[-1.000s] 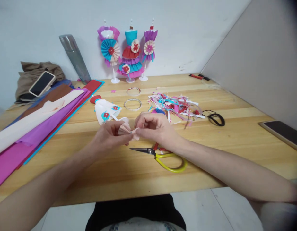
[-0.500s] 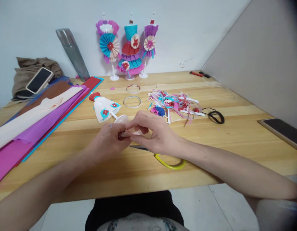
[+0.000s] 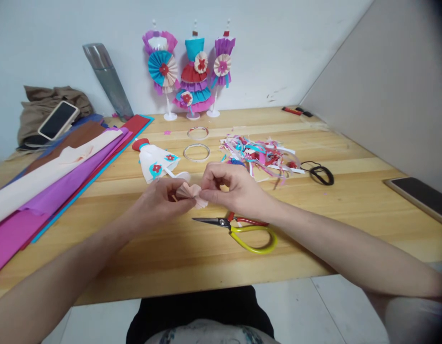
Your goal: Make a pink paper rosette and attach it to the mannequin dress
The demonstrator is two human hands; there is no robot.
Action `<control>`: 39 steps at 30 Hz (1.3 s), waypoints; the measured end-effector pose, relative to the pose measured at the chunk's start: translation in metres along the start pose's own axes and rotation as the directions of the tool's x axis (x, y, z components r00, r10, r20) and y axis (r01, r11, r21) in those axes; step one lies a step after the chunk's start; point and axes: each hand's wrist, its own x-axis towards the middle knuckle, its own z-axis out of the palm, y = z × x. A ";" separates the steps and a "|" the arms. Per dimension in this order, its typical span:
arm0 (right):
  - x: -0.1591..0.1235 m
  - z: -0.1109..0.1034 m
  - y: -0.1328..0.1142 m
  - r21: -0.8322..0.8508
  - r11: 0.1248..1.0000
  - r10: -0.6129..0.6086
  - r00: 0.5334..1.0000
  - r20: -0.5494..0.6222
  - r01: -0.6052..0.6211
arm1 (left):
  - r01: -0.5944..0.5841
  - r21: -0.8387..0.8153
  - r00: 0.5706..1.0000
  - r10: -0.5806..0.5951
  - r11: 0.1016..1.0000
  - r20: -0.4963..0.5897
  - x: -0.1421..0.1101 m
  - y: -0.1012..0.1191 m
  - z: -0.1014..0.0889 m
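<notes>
A small pleated fan of pale pink paper is pinched between both hands above the wooden table. My left hand grips its left end with closed fingers. My right hand pinches its right end with thumb and forefinger. Just below the hands lie scissors with yellow and red handles, blades pointing left. Behind the hands a white paper dress on a small stand lies on its side.
Coloured paper sheets lie at the left. Two tape rings, a heap of paper scraps and a black hair tie lie behind. Three dressed mannequins stand at the wall. Phones lie at the right and on cloth at the left.
The hands dropped low over the scissors with fingers folded round the paper, then rose again and spread the pink pleats into a fan. The scissors show in full once more.
</notes>
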 end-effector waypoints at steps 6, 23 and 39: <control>-0.003 0.008 0.002 -0.015 1.000 0.014 1.000 0.007 -0.014 | -0.023 0.156 1.000 0.024 0.988 -0.004 -0.003 -0.001 0.004; 0.001 0.014 0.012 0.366 0.908 0.218 0.976 0.009 -0.206 | 0.145 -0.369 0.989 -0.124 0.918 0.079 0.003 -0.003 -0.004; 0.005 0.006 0.015 0.417 0.842 0.324 0.939 0.117 -0.342 | 0.213 -0.386 0.972 -0.155 0.898 0.177 0.007 -0.012 -0.003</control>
